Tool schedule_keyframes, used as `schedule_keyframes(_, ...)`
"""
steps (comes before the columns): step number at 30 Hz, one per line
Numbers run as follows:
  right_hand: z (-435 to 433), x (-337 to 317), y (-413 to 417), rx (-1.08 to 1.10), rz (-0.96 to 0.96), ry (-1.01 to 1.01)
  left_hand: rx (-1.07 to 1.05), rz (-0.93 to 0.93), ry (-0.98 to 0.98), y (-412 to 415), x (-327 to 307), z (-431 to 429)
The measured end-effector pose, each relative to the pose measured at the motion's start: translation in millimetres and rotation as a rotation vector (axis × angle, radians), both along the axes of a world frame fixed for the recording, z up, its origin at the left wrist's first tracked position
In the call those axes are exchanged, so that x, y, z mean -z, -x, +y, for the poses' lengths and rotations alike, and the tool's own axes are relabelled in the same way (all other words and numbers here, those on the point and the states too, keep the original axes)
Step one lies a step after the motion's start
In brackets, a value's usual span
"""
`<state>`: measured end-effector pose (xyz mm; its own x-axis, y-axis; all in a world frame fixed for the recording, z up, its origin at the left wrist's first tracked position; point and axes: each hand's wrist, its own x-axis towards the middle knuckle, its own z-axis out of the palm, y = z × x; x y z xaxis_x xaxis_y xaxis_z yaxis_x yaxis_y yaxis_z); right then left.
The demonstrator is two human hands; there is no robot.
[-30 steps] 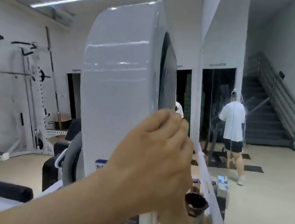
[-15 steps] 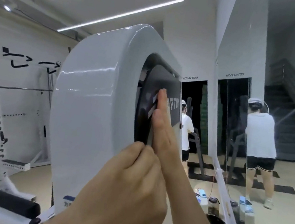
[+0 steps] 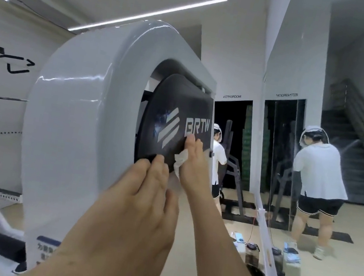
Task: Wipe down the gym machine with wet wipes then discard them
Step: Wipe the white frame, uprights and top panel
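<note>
My right hand point(image 3: 192, 161) presses the wet wipe point(image 3: 179, 161) flat-fingered on the black panel point(image 3: 183, 99) at the logo's point(image 3: 169, 128) 5 o'clock, left hand point(image 3: 140, 203) straight-fingered, bracing its lower edge; I'd use even pressure, overlapping strokes.

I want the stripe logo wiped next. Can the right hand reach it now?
Probably yes: the right hand presses the wipe on the black panel beside the stripe logo, with bare panel between; the left hand sits lower.
</note>
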<state>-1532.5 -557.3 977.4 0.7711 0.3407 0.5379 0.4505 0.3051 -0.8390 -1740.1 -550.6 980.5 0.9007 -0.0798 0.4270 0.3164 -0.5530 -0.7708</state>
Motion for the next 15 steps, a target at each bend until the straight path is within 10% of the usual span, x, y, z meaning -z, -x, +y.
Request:
schedule_keyframes(9, -7.1, -42.3, 49.4, -0.132, -0.332, -0.216, -0.086, 0.194, 0.020, -11.5, -16.9, -21.9)
schedule_keyframes(15, -28.2, -69.4, 37.8, -0.175, 0.141, -0.664, 0.198, -0.065, 0.249, -10.6, -15.7, -12.5)
